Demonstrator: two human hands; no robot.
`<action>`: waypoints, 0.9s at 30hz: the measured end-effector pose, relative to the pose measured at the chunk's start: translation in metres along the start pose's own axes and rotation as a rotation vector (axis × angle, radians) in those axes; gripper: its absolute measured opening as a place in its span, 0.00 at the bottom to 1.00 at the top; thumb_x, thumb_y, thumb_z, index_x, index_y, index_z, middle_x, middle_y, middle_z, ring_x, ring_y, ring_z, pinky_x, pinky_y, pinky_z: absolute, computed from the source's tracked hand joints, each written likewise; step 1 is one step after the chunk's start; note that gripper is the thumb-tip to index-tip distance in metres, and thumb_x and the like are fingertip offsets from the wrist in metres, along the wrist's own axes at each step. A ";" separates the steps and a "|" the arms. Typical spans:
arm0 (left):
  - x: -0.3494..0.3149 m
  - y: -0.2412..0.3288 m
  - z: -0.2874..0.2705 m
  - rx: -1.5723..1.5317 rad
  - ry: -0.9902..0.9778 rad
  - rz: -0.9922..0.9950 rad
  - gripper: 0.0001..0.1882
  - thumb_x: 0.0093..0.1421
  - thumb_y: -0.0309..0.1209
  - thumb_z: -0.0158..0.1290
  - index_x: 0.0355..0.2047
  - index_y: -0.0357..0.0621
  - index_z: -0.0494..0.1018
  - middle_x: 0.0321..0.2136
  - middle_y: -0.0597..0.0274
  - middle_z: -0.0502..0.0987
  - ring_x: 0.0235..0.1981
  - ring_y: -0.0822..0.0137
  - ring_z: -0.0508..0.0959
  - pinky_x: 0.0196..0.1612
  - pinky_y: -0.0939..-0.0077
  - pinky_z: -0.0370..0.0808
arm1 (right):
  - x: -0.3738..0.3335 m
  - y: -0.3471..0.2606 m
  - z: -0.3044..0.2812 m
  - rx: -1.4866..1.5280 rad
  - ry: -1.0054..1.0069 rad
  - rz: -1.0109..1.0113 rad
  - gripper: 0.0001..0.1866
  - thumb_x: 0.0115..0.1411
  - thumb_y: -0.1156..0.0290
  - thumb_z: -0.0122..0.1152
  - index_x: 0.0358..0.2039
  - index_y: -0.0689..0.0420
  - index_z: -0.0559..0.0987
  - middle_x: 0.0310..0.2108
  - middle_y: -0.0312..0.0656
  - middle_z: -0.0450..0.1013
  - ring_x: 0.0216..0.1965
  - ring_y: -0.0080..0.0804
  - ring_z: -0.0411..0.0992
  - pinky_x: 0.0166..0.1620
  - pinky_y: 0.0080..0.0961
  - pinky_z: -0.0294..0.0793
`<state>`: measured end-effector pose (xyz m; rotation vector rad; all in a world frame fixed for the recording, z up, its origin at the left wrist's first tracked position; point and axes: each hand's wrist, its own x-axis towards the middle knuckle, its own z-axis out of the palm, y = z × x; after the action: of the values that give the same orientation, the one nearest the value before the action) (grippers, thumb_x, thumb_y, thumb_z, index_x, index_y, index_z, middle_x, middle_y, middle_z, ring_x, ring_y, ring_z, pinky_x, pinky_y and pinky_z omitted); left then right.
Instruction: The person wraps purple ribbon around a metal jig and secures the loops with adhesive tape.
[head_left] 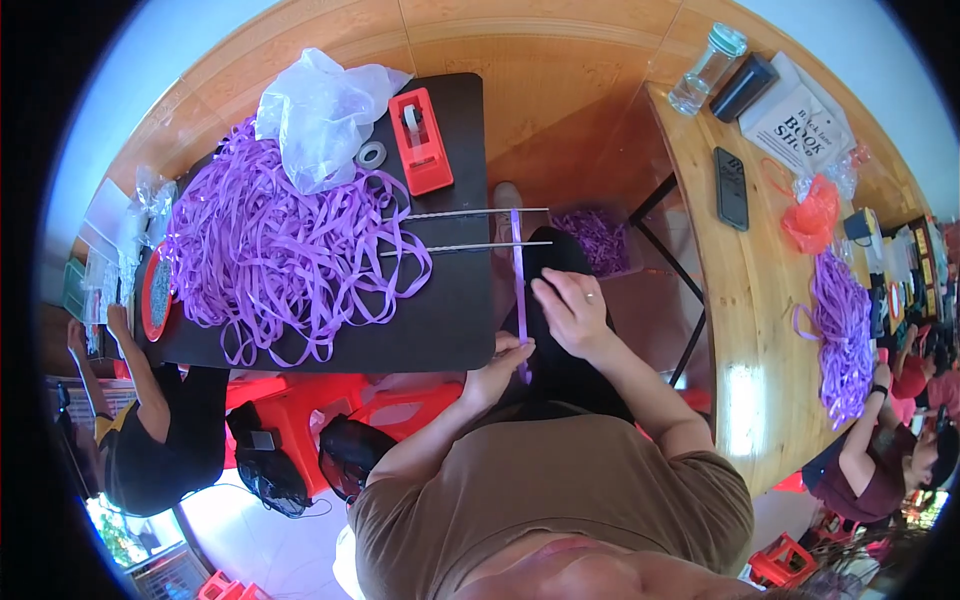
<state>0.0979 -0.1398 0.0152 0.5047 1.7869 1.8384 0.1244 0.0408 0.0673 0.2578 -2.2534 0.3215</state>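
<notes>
A purple ribbon strip (519,280) runs from two thin metal rods toward my lap. My left hand (497,372) pinches its lower part, and a short end shows below the fingers. My right hand (577,312) hovers just right of the strip, fingers bent and apart, apparently holding nothing. The far rod (470,213) and the near rod (475,247) stick out past the right edge of the dark table. Their left ends lie by a big tangled heap of purple ribbon (290,245).
The dark table (455,315) bears a red tape dispenser (428,150), a tape roll (371,155) and a plastic bag (318,115). A bin of purple ribbon (597,240) stands below. Rightward, a wooden table (690,130) holds a phone (732,188) and bottle (708,70). Other people work on both sides.
</notes>
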 end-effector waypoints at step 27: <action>0.000 -0.022 -0.007 -0.640 -0.234 -0.386 0.20 0.60 0.40 0.54 0.46 0.38 0.73 0.35 0.63 0.75 0.34 0.74 0.73 0.37 0.81 0.66 | 0.121 0.036 -0.018 0.725 0.021 0.201 0.13 0.43 0.91 0.52 0.30 0.66 0.78 0.29 0.45 0.75 0.29 0.32 0.74 0.33 0.23 0.73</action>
<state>0.0960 -0.1453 -0.0067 0.1069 0.9748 1.8436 0.0492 0.0713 0.1664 0.3952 -2.0628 1.2403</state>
